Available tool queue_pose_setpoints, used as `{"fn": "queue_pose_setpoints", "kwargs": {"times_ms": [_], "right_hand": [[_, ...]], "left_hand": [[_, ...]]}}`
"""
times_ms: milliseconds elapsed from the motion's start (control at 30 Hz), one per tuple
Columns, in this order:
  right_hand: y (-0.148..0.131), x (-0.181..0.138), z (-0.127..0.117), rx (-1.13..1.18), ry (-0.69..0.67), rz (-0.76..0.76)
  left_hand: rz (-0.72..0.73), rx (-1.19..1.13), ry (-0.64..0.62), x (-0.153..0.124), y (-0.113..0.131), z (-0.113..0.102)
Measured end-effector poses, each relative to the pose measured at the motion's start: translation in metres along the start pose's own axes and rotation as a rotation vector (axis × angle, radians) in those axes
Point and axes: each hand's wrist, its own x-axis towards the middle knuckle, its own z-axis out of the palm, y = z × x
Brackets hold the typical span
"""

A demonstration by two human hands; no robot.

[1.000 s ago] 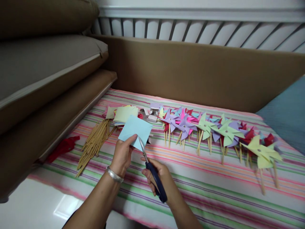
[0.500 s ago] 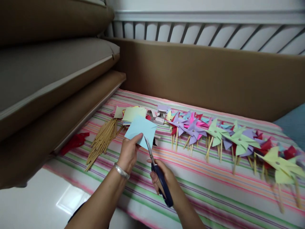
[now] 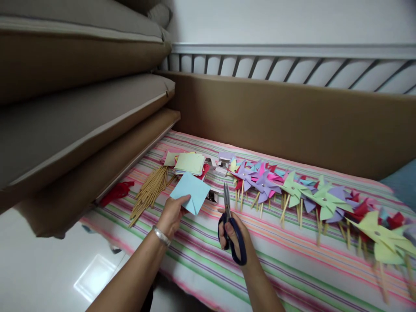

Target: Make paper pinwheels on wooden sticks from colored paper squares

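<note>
While the left hand (image 3: 171,212) pinches a blue paper square (image 3: 191,197), the right hand (image 3: 234,232) grips scissors (image 3: 231,225), blades shut. Wooden sticks (image 3: 150,193) and pinwheels (image 3: 292,193) lie beyond on the striped cloth (image 3: 292,264).

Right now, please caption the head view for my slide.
Left hand holds a blue paper square; right hand holds blue-handled scissors, apart from it.

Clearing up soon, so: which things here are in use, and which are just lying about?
In use: left hand holding blue paper square; right hand holding scissors.
Lying about: wooden sticks, paper stack, pinwheels, red scrap.
</note>
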Motion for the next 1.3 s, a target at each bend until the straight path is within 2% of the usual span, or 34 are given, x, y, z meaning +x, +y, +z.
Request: {"fn": "queue_pose_setpoints", "kwargs": {"times_ms": [133,233,300,333,433,500,600,733,867,1033,1300], "right_hand": [[-0.001,0.004,0.000,0.031,0.002,-0.016],[-0.004,0.003,-0.001,0.035,-0.003,-0.028],[-0.005,0.002,-0.003,0.049,0.013,-0.032],[-0.006,0.002,-0.004,0.060,0.019,-0.035],[-0.007,0.002,-0.006,0.084,0.021,-0.047],[-0.006,0.003,-0.006,0.085,0.030,-0.053],[-0.006,0.003,-0.006,0.078,0.027,-0.059],[-0.006,0.005,-0.006,0.095,0.010,-0.051],[-0.005,0.007,-0.007,0.108,0.003,-0.027],[-0.005,0.006,-0.005,0.150,0.007,-0.021],[-0.008,0.004,-0.003,0.148,-0.005,-0.024]], "left_hand": [[-0.094,0.224,0.000,-0.004,-0.007,-0.026],[-0.114,0.358,0.004,-0.007,0.000,-0.044],[-0.045,0.509,0.060,-0.009,0.010,-0.056],[0.043,0.623,0.103,-0.009,0.016,-0.060],[0.530,1.116,0.184,0.000,0.040,-0.063],[0.787,1.306,0.110,0.013,0.056,-0.050],[0.952,1.495,-0.025,0.041,0.075,-0.014],[0.944,1.577,-0.078,0.073,0.082,0.034],[0.871,1.642,-0.018,0.087,0.073,0.059],[0.781,1.642,0.077,0.091,0.062,0.068],[0.760,1.538,0.086,0.090,0.060,0.062]]}}
